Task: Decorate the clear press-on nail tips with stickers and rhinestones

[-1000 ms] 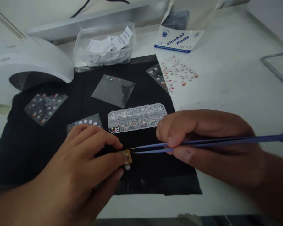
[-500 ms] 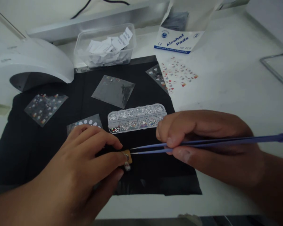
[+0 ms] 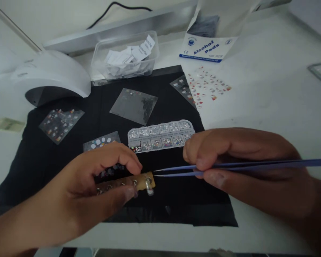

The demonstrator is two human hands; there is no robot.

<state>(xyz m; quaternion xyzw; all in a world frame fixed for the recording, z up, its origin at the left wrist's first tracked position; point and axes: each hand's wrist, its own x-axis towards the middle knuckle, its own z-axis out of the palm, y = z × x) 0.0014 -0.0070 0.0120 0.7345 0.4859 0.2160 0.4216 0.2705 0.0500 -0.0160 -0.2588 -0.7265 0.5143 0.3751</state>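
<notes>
My left hand (image 3: 96,189) holds a narrow tan strip (image 3: 141,184) between thumb and fingers. Several small metal rings or clips run along it, and a clear, shiny nail-like piece (image 3: 149,189) sticks out at its right end. Blue tweezers (image 3: 230,164) are pinched in my right hand (image 3: 240,160). Their slightly parted tips are just right of the strip's end, with nothing I can make out between them. Beyond lies a clear compartment case (image 3: 160,135) of small rhinestones, its right end partly behind my right fingers.
Sticker sheets (image 3: 133,106) lie on a black mat (image 3: 101,96), one (image 3: 208,87) overlapping the white table. Behind stand a plastic tub (image 3: 101,64) of white packets and an open alcohol pads box (image 3: 203,50). A white domed lamp (image 3: 56,75) occupies the left.
My left thumb and fingers have shifted on the tan strip, so more of its length and rings shows. The tweezers stay close to its end. The whole view has shifted slightly.
</notes>
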